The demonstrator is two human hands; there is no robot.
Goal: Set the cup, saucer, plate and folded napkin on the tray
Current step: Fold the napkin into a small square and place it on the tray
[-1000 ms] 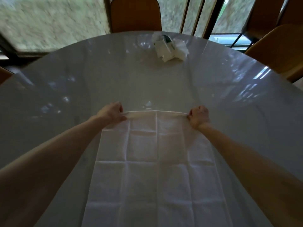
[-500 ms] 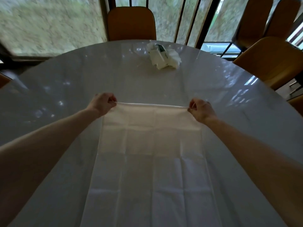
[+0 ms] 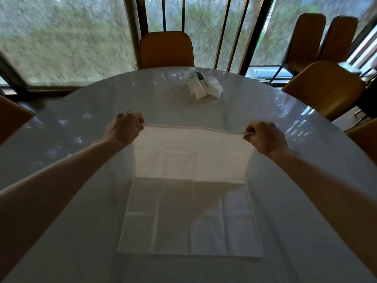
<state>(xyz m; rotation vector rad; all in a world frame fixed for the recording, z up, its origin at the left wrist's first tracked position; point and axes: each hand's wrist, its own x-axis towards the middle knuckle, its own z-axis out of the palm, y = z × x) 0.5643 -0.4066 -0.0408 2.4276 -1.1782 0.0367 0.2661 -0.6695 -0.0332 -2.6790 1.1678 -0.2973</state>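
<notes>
A large white creased napkin (image 3: 191, 217) lies spread on the round white table (image 3: 81, 123) in front of me. Its far edge is lifted off the table and hangs taut between my two hands. My left hand (image 3: 124, 128) pinches the far left corner. My right hand (image 3: 265, 137) pinches the far right corner. The raised half stands above the near half, which still rests flat. No cup, saucer, plate or tray is in view.
A crumpled pile of white paper packaging with a dark green bit (image 3: 202, 85) sits at the table's far side. Orange-brown chairs stand around: one opposite (image 3: 166, 50), others at the right (image 3: 324, 86) and one at the left edge (image 3: 12, 117). Tall windows lie behind.
Both hands have lifted the napkin's far edge up off the table and drawn it toward me, so the far half now hangs raised. My head has tilted up, showing more of the chairs and windows.
</notes>
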